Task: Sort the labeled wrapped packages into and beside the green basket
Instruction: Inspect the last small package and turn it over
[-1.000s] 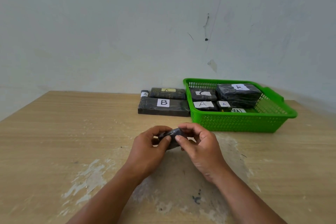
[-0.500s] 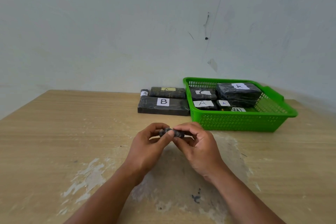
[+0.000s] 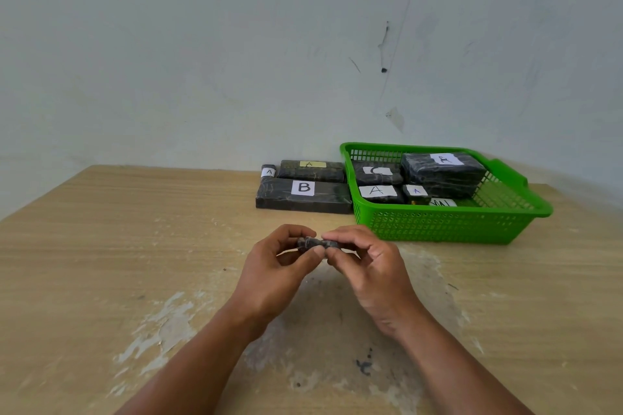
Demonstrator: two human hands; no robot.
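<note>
We held the small wrapped package [image 3: 312,242] in the middle of the frame, just above the wooden table [image 3: 101,246], pinched between both hands. Its long axis ran left to right across the picture, one end in the left hand [image 3: 276,269] and the other in the right hand [image 3: 369,269]. On each side thumb and forefinger were curled closed on the dark wrap, with the other fingers loosely bent behind. Neither hand touched anything else. We could read no label on it from this angle, so we judged the step in hand was turning it to find the letter.

The green basket [image 3: 438,229] sat up and to the right of the package, nearer the right hand. It held several labelled packages, among them one marked A [image 3: 379,193] and a tall one [image 3: 441,173] at the back. Directly above the hands in the frame, hard against the basket's left wall, lay the long package marked B [image 3: 303,195]. Behind that were a yellow-labelled package [image 3: 312,169] and a small roll marked A [image 3: 268,171]. We reckoned the right hand had the shorter reach into the basket, and the left toward the row beside it.
</note>
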